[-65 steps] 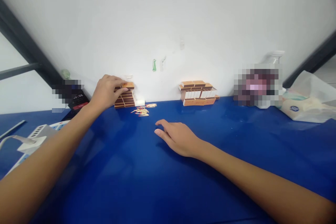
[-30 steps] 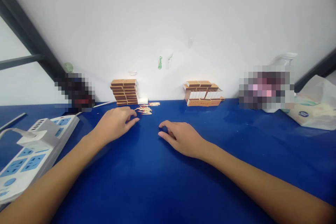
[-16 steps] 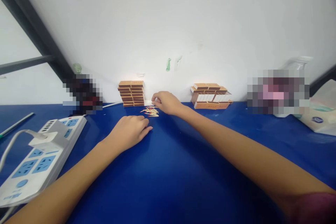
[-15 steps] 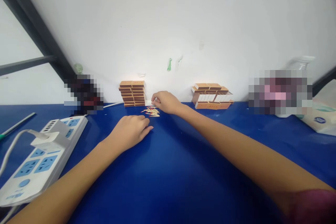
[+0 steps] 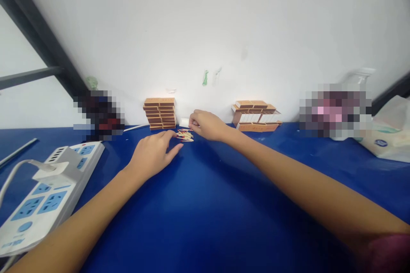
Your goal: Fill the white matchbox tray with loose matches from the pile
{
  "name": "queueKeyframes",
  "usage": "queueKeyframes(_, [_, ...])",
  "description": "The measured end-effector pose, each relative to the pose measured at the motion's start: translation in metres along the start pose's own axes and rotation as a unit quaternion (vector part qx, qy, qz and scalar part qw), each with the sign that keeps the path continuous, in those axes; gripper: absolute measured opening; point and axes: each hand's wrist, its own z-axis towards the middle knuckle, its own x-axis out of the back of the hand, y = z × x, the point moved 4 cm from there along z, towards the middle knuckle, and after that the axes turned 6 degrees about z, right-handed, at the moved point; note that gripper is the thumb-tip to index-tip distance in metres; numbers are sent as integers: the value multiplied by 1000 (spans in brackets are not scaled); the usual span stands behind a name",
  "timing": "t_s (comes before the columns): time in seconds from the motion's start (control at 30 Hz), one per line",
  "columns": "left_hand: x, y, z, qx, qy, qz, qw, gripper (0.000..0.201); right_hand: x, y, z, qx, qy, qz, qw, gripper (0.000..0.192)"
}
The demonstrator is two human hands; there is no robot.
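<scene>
several loose matchsticks (image 5: 185,136) lie heaped on the blue tabletop (image 5: 198,204). the left hand (image 5: 152,153) meets their left edge, its grip parted between thumb and index finger; the right hand (image 5: 208,126) curls at their right, its hold impossible to tell. behind sits a small white block (image 5: 184,122), beside stacked matchboxes (image 5: 159,114); a second matchbox stack (image 5: 256,117) stands farther right.

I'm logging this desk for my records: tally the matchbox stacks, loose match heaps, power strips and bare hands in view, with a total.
Matchbox stacks: 2 (left stack, right stack)
Loose match heap: 1 (single matches too tangled to count)
Power strip: 1
Bare hands: 2 (left hand, right hand)
Total: 6
</scene>
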Motion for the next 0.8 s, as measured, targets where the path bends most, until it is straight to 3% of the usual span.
queueKeyframes(0.1, [-3,1,-1,-13,19,-62,998,62,7,-20,-29,50,-70,103,991,9])
queueKeyframes(0.2, [-9,6,-2,-71,-32,-131,988,50,7,-31,-51,81,-139,171,972,7])
queueKeyframes(0.33, [-11,13,-3,-91,-63,-183,977,33,9,-4,-49,33,-79,223,971,12])
queueKeyframes(0.43, [-9,18,-5,-98,-69,-191,974,32,8,33,-38,-48,-4,178,983,11])
queueKeyframes(0.5, [-8,20,-6,-104,-75,-189,974,34,3,49,-31,-65,-1,148,987,16])
queueKeyframes(0.63, [-8,22,-8,-116,-76,-175,975,39,-9,54,-18,-62,-17,116,991,36])
queueKeyframes(0.8, [-9,22,-7,-123,-76,-161,976,39,-19,46,1,-76,-32,83,993,24])
